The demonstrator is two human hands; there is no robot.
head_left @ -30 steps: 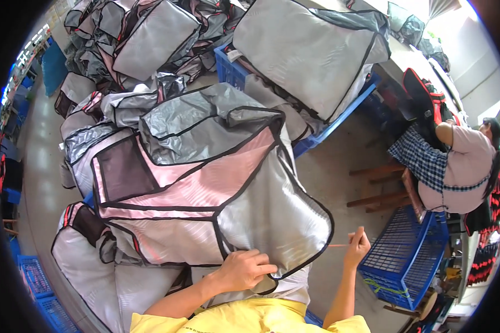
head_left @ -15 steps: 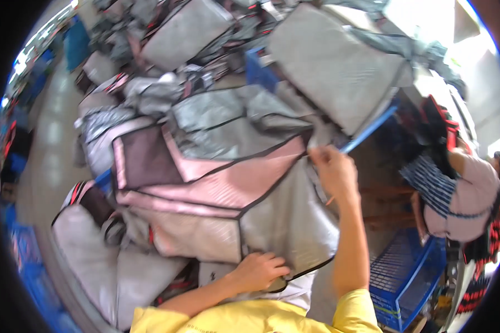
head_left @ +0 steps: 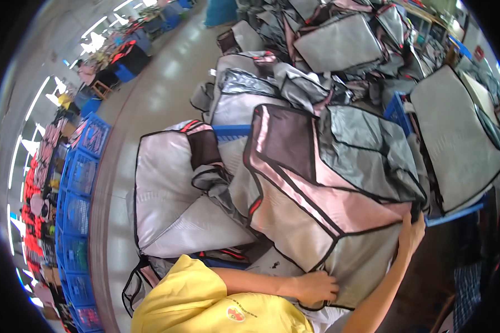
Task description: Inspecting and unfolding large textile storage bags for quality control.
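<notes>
A large, floppy fabric bag (head_left: 366, 261) lies before me, sewn from beige-grey, pink and silvery panels with black edging and a dark mesh-like patch. My right hand (head_left: 412, 236) pinches its right-hand edge where the black trims meet. At the near edge, close to my body, my left hand (head_left: 315, 288) is closed with its fingers curled on the fabric; its fingertips are partly hidden. The left side of the bag rests against a similar pale bag (head_left: 169, 188) with a dark patch and red trim.
Blue plastic crates (head_left: 232, 132) show between the bags. A stiff grey panel (head_left: 455, 139) leans in a blue crate at right. Farther off rises a heap of grey bags (head_left: 339, 44). Stacked blue crates (head_left: 75, 216) line the aisle floor (head_left: 150, 72) on the left.
My view has swung left, so the aisle and crates show more and the person at right has mostly left the picture. Both hands keep their places on the bag.
</notes>
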